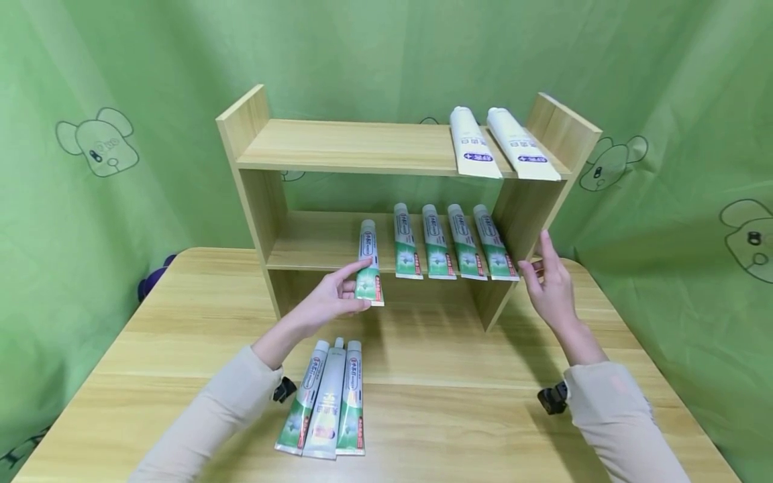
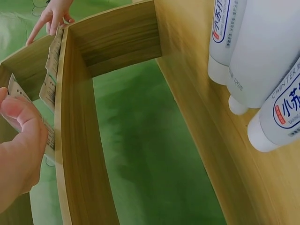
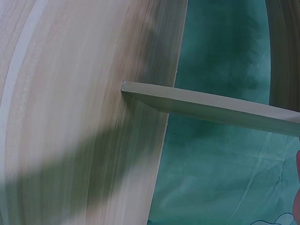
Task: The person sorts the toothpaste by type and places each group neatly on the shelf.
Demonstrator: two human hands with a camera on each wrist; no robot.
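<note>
In the head view my left hand (image 1: 326, 302) grips the lower end of a green and white toothpaste tube (image 1: 368, 251), thumb and fingers at its sides. The tube's cap end is over the middle shelf (image 1: 320, 241); its flat end juts past the front edge. Whether it touches the board I cannot tell. To its right, several like tubes (image 1: 436, 241) lie side by side, caps to the back. My right hand (image 1: 551, 288) touches the rack's right side panel (image 1: 519, 221), index finger straight. In the left wrist view, my left hand (image 2: 18, 145) partly hides the tube.
Two white toothpaste tubes (image 1: 475, 144) lie at the right of the top shelf (image 1: 356, 144). On the table (image 1: 435, 416) before the rack, a silvery tube (image 1: 327, 402) lies between two green and white tubes (image 1: 304, 396). A green curtain (image 1: 374, 54) hangs behind.
</note>
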